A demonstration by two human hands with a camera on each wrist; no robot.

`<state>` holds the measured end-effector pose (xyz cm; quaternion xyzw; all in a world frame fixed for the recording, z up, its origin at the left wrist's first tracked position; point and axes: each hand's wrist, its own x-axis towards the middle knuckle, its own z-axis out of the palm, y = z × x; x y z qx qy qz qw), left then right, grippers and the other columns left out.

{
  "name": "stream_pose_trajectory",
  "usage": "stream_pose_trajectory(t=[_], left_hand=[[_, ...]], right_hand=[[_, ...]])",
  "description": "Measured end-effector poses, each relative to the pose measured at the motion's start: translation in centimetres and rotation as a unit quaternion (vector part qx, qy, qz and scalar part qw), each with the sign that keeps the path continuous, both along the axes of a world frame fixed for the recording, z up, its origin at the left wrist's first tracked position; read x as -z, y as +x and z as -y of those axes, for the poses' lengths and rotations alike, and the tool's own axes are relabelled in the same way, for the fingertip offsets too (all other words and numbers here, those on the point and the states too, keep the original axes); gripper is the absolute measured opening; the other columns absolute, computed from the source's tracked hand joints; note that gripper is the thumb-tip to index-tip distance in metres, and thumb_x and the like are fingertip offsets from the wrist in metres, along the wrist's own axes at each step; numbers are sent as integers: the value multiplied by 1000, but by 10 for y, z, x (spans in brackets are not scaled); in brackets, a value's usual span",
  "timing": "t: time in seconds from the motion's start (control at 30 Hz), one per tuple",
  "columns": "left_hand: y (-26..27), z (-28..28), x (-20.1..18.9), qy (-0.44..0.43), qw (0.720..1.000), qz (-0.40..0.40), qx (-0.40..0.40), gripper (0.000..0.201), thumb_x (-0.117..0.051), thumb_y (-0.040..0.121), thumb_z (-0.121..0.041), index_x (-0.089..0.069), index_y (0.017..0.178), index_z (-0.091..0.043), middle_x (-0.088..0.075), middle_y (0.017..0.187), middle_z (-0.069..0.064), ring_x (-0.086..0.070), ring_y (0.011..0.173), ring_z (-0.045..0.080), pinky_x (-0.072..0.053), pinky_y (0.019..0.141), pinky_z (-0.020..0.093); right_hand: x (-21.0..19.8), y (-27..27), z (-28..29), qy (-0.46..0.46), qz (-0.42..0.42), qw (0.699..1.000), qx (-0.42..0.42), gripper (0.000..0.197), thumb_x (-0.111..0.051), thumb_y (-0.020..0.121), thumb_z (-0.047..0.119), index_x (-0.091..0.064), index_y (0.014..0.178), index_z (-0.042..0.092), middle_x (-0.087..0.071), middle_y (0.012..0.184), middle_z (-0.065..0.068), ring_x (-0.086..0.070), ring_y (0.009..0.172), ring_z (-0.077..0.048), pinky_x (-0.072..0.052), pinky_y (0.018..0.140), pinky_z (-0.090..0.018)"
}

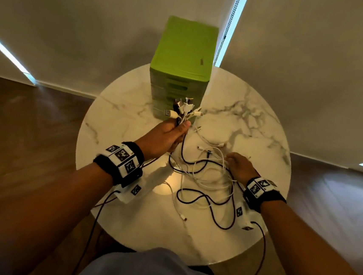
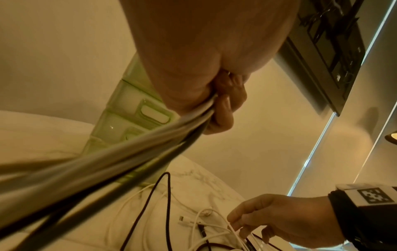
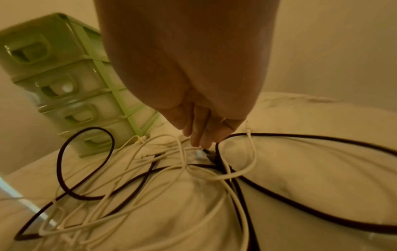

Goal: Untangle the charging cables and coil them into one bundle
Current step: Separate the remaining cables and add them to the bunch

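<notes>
My left hand (image 1: 180,129) is raised above the table and grips a bunch of cable ends, whose white and dark plugs (image 1: 185,109) fan out above the fist. In the left wrist view the held strands (image 2: 107,161) run taut from the left hand (image 2: 223,108) toward the camera. A loose tangle of white and black cables (image 1: 205,177) lies on the round marble table (image 1: 123,220). My right hand (image 1: 232,162) reaches down into the tangle, and its straight fingers (image 3: 199,137) touch the white and black cables (image 3: 193,169) near a plug.
A green plastic drawer unit (image 1: 180,70) stands at the table's back, just behind the left hand. Black loops of cable (image 1: 213,207) spread toward the table's near right edge. Wrist-camera leads hang off the front edge. Wooden floor surrounds the table.
</notes>
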<state>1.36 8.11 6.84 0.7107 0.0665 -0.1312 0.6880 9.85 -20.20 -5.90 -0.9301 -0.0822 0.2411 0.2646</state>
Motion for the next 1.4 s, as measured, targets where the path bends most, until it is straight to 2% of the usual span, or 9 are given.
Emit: stream_pose_trajectory(t=[0.2, 0.37, 0.57, 0.7, 0.83, 0.97, 1.13, 1.3, 1.4], left_hand=[[7, 25, 14, 25, 999, -20, -29, 31, -41, 107, -38, -48, 84, -18, -39, 64, -10, -31, 55, 8, -31, 50, 21], [7, 37, 18, 23, 997, -30, -63, 33, -41, 108, -37, -45, 80, -19, -39, 59, -13, -30, 52, 6, -31, 49, 20], [5, 43, 29, 19, 995, -37, -87, 33, -41, 106, -41, -47, 82, -19, -43, 59, -13, -32, 54, 8, -32, 53, 24], [6, 50, 36, 26, 992, -33, -123, 29, -42, 106, -41, -47, 88, -19, -45, 66, -11, -37, 55, 8, -35, 56, 26], [8, 56, 30, -101, 979, -61, -168, 15, -43, 107, -23, -42, 93, -21, -40, 65, -9, -29, 55, 8, -24, 55, 27], [8, 57, 17, -168, 973, -48, -151, 20, -54, 96, -33, -42, 84, -23, -36, 63, -10, -23, 56, 9, -14, 57, 32], [-3, 50, 2, -142, 985, -27, -96, 33, -45, 100, -38, -57, 80, -15, -39, 69, 2, -35, 59, 15, -27, 53, 25], [-18, 38, -9, -203, 972, -49, -103, 31, -36, 103, -42, -44, 86, -18, -40, 62, -3, -35, 48, 7, -28, 48, 22], [-27, 26, -12, -102, 992, 13, -66, 46, -39, 100, -60, -51, 91, -17, -49, 68, -2, -47, 55, 9, -39, 52, 24]], right_hand=[[19, 26, -7, -48, -6, 998, -46, 29, -47, 102, 22, -69, 112, 5, -66, 123, -21, -61, 111, -39, -47, 91, -42], [23, 39, -11, 42, -35, 997, -63, 23, -56, 94, 12, -75, 104, 17, -71, 119, -10, -63, 103, -23, -46, 88, -27], [0, 49, 3, 117, 67, 989, 65, 14, -62, 89, 8, -74, 90, 15, -76, 101, -3, -70, 95, -20, -48, 75, -10], [-52, 46, -1, 321, 25, 934, 157, 20, -67, 92, 7, -64, 110, 14, -71, 90, -5, -73, 83, -27, -61, 81, -46], [-124, 12, -24, 471, 15, 874, 117, 29, -68, 93, 3, -58, 120, 5, -67, 92, -7, -71, 83, -30, -61, 76, -41], [-149, -35, -54, 456, 58, 887, 46, 26, -72, 90, 1, -61, 113, 4, -69, 98, -15, -70, 81, -23, -62, 75, -39], [-146, -77, -83, 414, 77, 907, 7, 15, -71, 90, 3, -60, 100, 6, -71, 87, 13, -72, 79, -9, -58, 65, -30], [-151, -94, -99, 381, 101, 919, -8, 15, -71, 90, 5, -57, 94, 5, -69, 83, 10, -71, 76, -4, -52, 64, -18], [-154, -100, -107, 365, 109, 925, -17, 17, -72, 90, 7, -56, 96, 8, -69, 86, 8, -71, 76, -3, -54, 65, -20]])
